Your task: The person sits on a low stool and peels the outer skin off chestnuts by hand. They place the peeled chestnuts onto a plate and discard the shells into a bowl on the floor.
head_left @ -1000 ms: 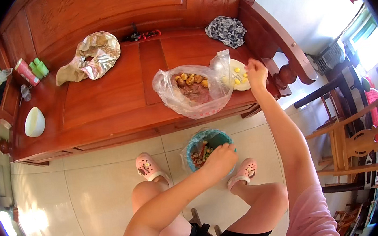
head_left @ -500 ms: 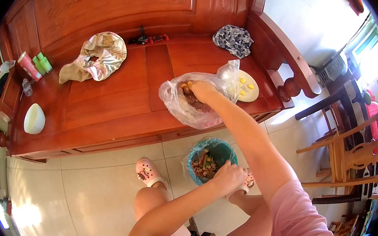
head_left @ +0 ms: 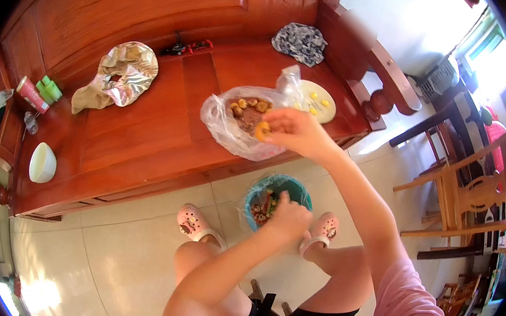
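Note:
My right hand (head_left: 300,131) is closed in a pinch round a small round orange-brown piece (head_left: 262,131), held over the near side of a clear plastic bag (head_left: 217,122). The open bag lies on the red wooden bench and holds several similar brown and yellow pieces (head_left: 251,104). Partly behind the bag's edge is a cream plate (head_left: 325,113) with a few small yellow pieces (head_left: 314,95). Over a lined green bin (head_left: 300,191) with mixed scraps in it, my left hand (head_left: 292,218) is curled; its fingers hide anything it might hold.
A white bowl (head_left: 42,164), green bottles (head_left: 48,88) and a pink tube (head_left: 32,95) stand at the bench's left. A patterned sun hat (head_left: 132,78) and a dark printed cloth (head_left: 300,44) lie farther back. Wooden chairs (head_left: 449,198) are at the right.
My right hand has come out of the bag toward me with an orange-brown piece. My left hand has shifted slightly left and up over the bin. The view has moved slightly.

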The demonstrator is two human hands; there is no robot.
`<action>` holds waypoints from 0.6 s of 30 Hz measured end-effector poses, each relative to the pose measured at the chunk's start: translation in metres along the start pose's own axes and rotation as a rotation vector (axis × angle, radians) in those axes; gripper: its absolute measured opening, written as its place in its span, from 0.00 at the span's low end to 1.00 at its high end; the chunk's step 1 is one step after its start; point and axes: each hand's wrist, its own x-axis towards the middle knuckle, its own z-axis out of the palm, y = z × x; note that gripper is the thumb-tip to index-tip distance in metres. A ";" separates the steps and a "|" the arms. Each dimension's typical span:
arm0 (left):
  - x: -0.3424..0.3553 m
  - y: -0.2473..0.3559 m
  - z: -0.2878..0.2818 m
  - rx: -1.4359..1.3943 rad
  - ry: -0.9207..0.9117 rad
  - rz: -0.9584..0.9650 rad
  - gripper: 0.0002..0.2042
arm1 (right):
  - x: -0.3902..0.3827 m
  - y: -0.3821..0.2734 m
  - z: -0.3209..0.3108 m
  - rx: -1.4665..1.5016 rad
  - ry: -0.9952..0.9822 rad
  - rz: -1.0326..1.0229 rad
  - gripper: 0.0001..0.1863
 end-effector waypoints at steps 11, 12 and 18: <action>-0.012 -0.013 -0.012 -0.940 0.432 -0.116 0.32 | -0.141 0.049 -0.006 0.524 0.134 0.212 0.16; -0.010 -0.013 -0.009 -0.884 0.444 -0.135 0.29 | -0.143 0.053 -0.005 0.532 0.143 0.219 0.15; -0.006 -0.008 0.000 -0.700 0.461 -0.184 0.19 | -0.154 0.079 0.006 0.139 0.262 0.046 0.19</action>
